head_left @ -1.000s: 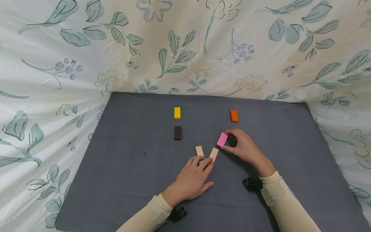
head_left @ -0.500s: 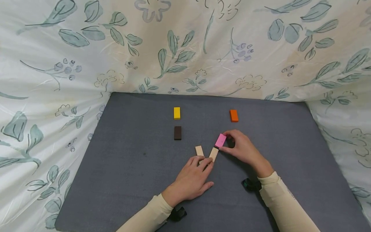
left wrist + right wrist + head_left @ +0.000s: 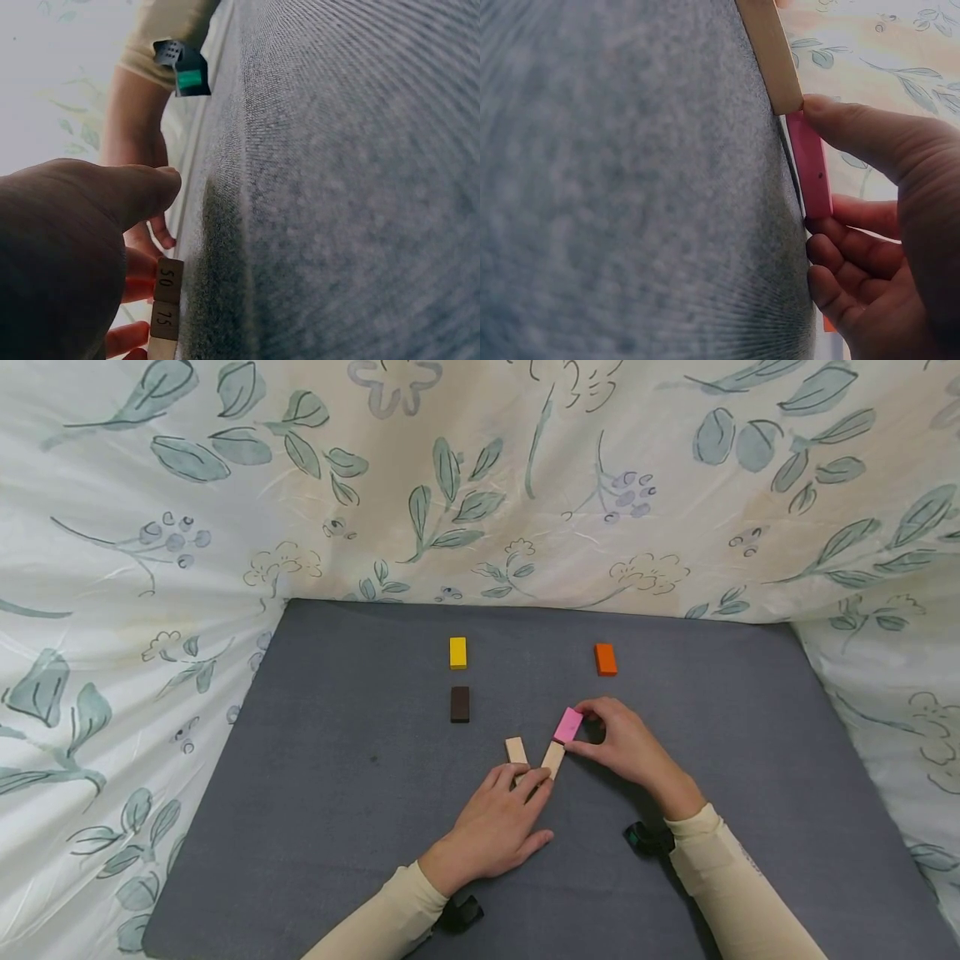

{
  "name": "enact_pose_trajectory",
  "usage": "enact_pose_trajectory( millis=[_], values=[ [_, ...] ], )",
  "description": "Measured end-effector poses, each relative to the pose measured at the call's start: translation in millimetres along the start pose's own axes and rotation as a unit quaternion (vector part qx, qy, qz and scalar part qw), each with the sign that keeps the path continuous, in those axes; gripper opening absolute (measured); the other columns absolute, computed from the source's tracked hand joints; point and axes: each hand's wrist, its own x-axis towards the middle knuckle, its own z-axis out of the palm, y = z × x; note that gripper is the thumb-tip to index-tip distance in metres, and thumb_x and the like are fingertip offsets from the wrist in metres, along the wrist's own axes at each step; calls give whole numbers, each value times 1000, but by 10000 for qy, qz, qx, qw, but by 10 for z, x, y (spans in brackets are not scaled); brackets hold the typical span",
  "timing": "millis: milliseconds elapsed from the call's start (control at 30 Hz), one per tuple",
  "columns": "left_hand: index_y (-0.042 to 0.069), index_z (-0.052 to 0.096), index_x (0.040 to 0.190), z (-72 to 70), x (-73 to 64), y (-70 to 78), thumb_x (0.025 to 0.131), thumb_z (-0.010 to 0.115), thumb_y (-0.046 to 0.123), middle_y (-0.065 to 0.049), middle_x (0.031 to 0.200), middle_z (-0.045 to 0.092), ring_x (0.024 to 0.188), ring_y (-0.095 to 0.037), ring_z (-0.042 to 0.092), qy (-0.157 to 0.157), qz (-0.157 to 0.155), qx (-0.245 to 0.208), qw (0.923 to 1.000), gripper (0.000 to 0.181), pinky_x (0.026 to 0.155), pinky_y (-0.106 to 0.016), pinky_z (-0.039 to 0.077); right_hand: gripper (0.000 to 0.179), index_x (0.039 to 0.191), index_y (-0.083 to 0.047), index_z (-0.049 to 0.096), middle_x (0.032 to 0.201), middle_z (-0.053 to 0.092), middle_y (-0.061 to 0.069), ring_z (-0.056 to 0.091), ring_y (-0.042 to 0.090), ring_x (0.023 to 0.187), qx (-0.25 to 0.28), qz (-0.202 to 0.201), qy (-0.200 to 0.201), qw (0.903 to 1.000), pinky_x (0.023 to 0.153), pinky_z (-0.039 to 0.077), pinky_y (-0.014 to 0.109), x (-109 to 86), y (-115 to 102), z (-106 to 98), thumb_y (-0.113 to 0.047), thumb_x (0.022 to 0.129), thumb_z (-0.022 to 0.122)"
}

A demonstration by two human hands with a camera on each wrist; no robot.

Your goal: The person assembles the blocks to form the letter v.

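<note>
My right hand (image 3: 633, 747) pinches a pink block (image 3: 568, 725) between thumb and fingertips. In the right wrist view the pink block lies at the end of a plain wooden block (image 3: 772, 56), very close to it or touching. My left hand (image 3: 491, 831) rests its fairly straight fingers on the near ends of the wooden blocks. One wooden block (image 3: 516, 749) leans left and another wooden block (image 3: 553, 760) leans right, in a V shape. In the left wrist view small block faces (image 3: 168, 281) marked 50 and 75 show beside the fingers; the rest is hidden under the hand.
A yellow block (image 3: 458, 653) and a dark brown block (image 3: 460, 704) lie behind the left hand. An orange block (image 3: 606, 660) lies at the back right. Grey cloth (image 3: 337, 818) covers the table, with a floral curtain (image 3: 480, 485) behind it.
My right hand has moved the pink block slightly left and toward me, up to the far end of the right-leaning wooden block. The left hand has kept its place.
</note>
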Motion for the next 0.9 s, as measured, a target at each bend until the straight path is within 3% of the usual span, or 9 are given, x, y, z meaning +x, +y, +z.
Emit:
enact_pose_trajectory(
  millis=[900],
  values=[
    [14, 57, 157, 0, -5, 14, 106, 63, 59, -5, 160, 47, 141, -28, 45, 138, 24, 61, 9999, 68, 122, -48, 35, 55, 133, -4, 72, 124, 70, 12, 63, 31, 111, 62, -202, 20, 9998, 99, 54, 57, -16, 39, 10, -31, 89, 93]
  ],
)
